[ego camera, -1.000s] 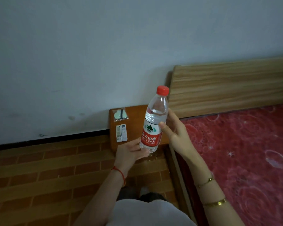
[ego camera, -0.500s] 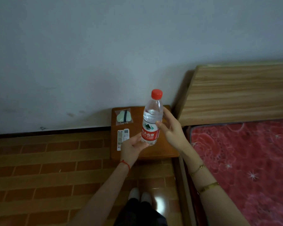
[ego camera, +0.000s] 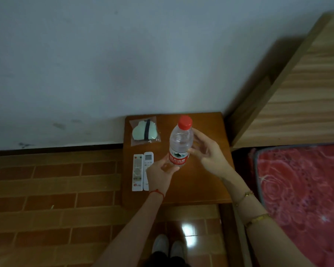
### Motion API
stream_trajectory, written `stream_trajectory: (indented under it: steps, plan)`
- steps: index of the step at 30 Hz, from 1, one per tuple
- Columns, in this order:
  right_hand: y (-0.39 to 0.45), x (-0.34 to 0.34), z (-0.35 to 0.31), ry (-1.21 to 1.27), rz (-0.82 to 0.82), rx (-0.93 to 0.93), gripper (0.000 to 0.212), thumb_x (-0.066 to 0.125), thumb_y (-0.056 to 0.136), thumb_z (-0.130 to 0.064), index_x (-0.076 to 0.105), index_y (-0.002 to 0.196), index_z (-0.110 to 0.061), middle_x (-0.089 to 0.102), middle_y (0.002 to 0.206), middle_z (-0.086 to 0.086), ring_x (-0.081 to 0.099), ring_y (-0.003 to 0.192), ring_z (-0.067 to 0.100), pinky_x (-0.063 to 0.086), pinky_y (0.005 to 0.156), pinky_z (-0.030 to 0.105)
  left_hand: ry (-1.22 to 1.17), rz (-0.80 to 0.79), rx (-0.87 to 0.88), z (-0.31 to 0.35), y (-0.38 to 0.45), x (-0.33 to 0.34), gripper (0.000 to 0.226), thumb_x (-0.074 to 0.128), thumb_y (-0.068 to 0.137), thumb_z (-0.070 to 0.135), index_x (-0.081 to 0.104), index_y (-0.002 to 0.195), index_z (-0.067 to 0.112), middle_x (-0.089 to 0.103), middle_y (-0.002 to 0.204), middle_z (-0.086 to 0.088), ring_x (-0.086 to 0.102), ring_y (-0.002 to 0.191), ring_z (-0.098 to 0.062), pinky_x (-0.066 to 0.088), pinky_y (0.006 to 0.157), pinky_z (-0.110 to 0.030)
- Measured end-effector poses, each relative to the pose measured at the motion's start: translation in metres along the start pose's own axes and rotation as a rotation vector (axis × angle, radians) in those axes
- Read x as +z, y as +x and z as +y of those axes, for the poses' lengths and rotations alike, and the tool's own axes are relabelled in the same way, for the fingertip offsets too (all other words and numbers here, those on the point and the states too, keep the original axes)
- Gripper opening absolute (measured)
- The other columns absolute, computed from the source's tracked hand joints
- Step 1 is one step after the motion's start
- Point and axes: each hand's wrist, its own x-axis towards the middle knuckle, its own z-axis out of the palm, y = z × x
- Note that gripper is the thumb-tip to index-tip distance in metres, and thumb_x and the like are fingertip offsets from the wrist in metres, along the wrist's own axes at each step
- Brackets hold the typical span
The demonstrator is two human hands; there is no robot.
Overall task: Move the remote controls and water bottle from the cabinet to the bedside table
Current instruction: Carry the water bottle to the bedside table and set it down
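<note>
Water bottle (ego camera: 179,143) lowered, upright (red cap)

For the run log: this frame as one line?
left hand: grips water bottle base | right hand: holds its side | water bottle: upright over bedside table | remote controls: side by side on table

clear bag (ego camera: 145,131) w/ grn item, wood headboard (ego camera: 307,89), red bedspread (ego camera: 305,189)

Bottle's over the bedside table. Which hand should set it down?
Probably right: the right hand holds the water bottle mid-body; the left hand cups its base, between it and the bedside table.
</note>
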Motion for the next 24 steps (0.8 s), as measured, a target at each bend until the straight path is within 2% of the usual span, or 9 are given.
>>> stream_trajectory:
  steps: [4,7,9,14,17,20,24]
  plan:
    - [0.013,0.01,0.039,0.01,-0.021,0.007,0.062,0.058,0.09,0.009,0.037,0.146,-0.006,0.052,0.144,0.003,0.049,0.135,0.012,0.043,0.11,0.033,0.111,0.021,0.018,-0.039,0.021,0.019,0.051,0.078,0.075,0.027,0.063,0.124,0.02,0.07,0.115,0.003,0.059,0.098,-0.005,0.042,0.082,-0.011]
    - [0.016,0.017,0.054,0.026,-0.041,0.009,0.063,0.056,0.089,0.012,0.034,0.147,-0.001,0.049,0.147,0.008,0.047,0.137,0.015,0.04,0.113,0.035,0.169,0.016,0.01,-0.057,0.028,0.026,0.053,0.077,0.075,0.033,0.062,0.125,0.021,0.068,0.118,0.001,0.06,0.108,-0.012,0.05,0.097,-0.029]
    - [0.017,0.019,0.06,0.03,-0.052,0.019,0.063,0.055,0.09,0.013,0.033,0.147,0.0,0.047,0.148,0.009,0.045,0.138,0.015,0.038,0.114,0.037,0.198,0.02,0.023,-0.065,0.029,0.028,0.054,0.077,0.075,0.037,0.062,0.125,0.022,0.067,0.117,0.0,0.06,0.109,-0.012,0.05,0.1,-0.034]
    - [0.015,0.023,0.068,0.015,-0.077,0.033,0.063,0.053,0.09,0.015,0.032,0.148,0.001,0.046,0.149,0.012,0.043,0.14,0.018,0.036,0.115,0.042,0.274,0.017,0.027,-0.075,0.03,0.031,0.053,0.075,0.077,0.039,0.061,0.126,0.022,0.065,0.116,-0.001,0.059,0.109,-0.013,0.042,0.097,-0.022]
    - [0.013,0.027,0.067,0.013,-0.084,0.032,0.063,0.052,0.089,0.017,0.032,0.147,0.002,0.046,0.149,0.013,0.042,0.141,0.019,0.034,0.116,0.042,0.288,0.018,0.03,-0.078,0.029,0.031,0.051,0.074,0.079,0.039,0.062,0.125,0.022,0.064,0.115,-0.001,0.059,0.108,-0.014,0.042,0.097,-0.022]
    - [0.009,0.03,0.066,-0.025,-0.084,0.035,0.065,0.054,0.089,0.015,0.035,0.148,-0.008,0.046,0.15,0.005,0.041,0.141,0.014,0.034,0.117,0.043,0.305,0.005,0.047,-0.076,0.026,0.029,0.043,0.071,0.082,0.036,0.063,0.122,0.021,0.065,0.113,0.0,0.06,0.107,-0.014,0.042,0.095,-0.02]
    - [-0.002,0.032,0.059,-0.109,-0.049,0.069,0.068,0.057,0.09,0.008,0.037,0.144,-0.028,0.046,0.147,-0.007,0.038,0.142,0.01,0.034,0.117,0.042,0.311,-0.047,0.069,-0.065,0.021,0.017,0.041,0.07,0.085,0.03,0.061,0.124,0.022,0.066,0.111,-0.001,0.06,0.106,-0.014,0.048,0.095,-0.025]
